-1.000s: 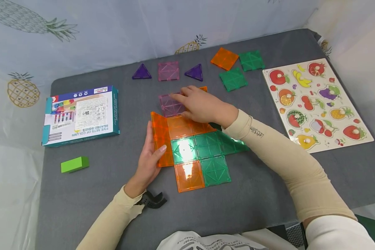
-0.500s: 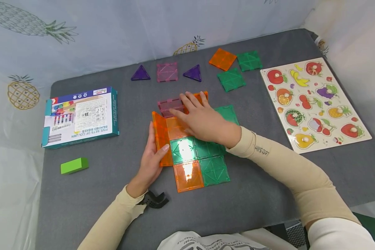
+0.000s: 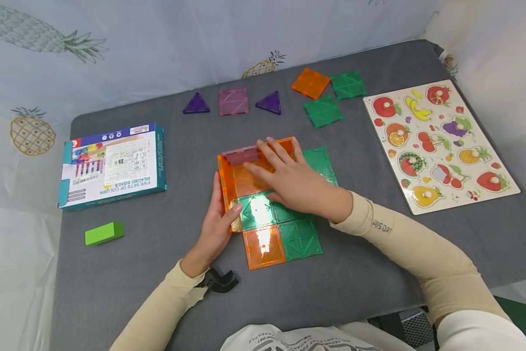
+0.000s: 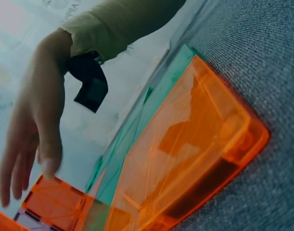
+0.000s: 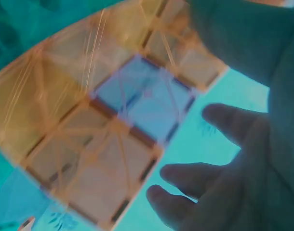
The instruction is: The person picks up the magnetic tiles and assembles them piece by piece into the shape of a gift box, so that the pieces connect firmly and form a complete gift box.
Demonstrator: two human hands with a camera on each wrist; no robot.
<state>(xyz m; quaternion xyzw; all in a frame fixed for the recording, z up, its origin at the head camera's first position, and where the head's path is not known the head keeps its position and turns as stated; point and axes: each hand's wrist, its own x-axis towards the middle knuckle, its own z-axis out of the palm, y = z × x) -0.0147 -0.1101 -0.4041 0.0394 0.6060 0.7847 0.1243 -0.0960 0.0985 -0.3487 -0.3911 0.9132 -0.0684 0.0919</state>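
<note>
Gleaming translucent tiles (image 3: 262, 214), orange, green, pink

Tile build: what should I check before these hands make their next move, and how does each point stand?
1. Left hand gripping the left wall: ok.
2. Pink tile standing at the back: ok.
3. Pink tile joined to the left wall: cannot tell.
4. Right hand clear of the pink tile: cannot tell.
5. Front walled: not ok; the orange tile there lies flat.
</note>
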